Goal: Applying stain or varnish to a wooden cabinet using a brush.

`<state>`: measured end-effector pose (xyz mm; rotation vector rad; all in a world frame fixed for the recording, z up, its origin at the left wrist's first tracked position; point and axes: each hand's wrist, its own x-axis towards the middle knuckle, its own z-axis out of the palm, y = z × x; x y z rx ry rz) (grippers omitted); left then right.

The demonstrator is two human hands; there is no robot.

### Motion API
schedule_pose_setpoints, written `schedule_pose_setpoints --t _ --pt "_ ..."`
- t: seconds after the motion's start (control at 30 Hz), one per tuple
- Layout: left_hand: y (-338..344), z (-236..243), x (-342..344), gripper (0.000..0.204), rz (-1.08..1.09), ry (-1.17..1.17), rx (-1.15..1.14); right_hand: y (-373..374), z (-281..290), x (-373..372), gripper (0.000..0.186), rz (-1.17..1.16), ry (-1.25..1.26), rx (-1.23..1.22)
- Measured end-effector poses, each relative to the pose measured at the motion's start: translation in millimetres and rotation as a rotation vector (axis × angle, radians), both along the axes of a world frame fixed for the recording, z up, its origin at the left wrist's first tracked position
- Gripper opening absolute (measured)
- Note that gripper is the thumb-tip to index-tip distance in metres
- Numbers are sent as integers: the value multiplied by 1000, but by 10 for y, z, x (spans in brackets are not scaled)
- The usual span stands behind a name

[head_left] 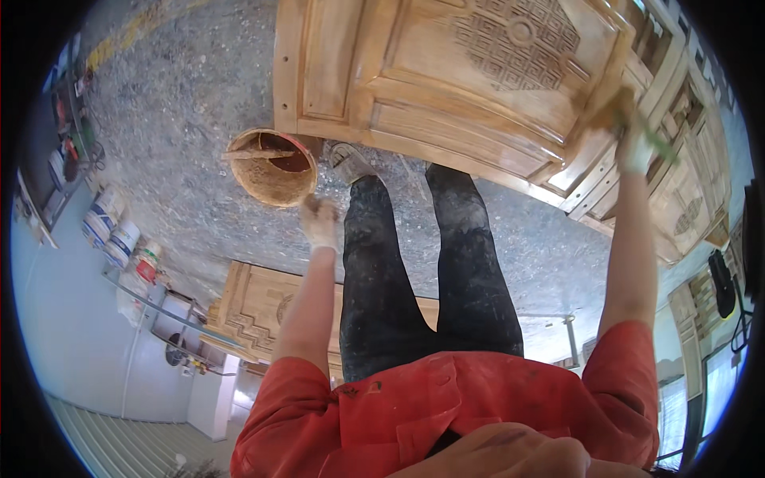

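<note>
My right hand [633, 155], in a pale glove, is closed on a brush [617, 115] with a green handle, against the right end of a glossy carved wooden panel [478, 111]. The brush's bristles are blurred. My left hand [319, 215], also gloved and stained brown, hangs just below a bucket [263, 179], its fingers loosely bent and apparently holding nothing. The bucket is crusted with tan coating, has dark reddish-brown liquid inside and a stick [259, 155] across its top. My legs stand just in front of the panel.
More carved wooden pieces stand at the right [689, 183] and lie behind me [255, 303]. Several white buckets [119, 239] line the left wall beside a curved rail [151, 303]. Cluttered metal shelving [60, 167] is at the far left. The floor [175, 80] is speckled grey.
</note>
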<state>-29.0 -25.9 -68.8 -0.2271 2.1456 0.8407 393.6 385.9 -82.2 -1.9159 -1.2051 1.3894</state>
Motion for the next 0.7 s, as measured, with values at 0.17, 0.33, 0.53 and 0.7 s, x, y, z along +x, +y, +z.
schedule_pose_setpoints --t 0.17,0.33,0.53,0.7 --pt "-241 -521 -1074 66 93 370 -71 -1301 453 -449 40 -212 -86 -179" --pt "-33 -832 -1510 68 180 355 -117 -2213 480 -1259 30 188 -94 -40" --pt "-406 -1221 -1691 60 311 -231 197 -2905 662 -2532 28 660 101 -242" --pt "-226 -1218 -1806 72 48 254 100 -3363 555 -2882 30 517 90 -271"
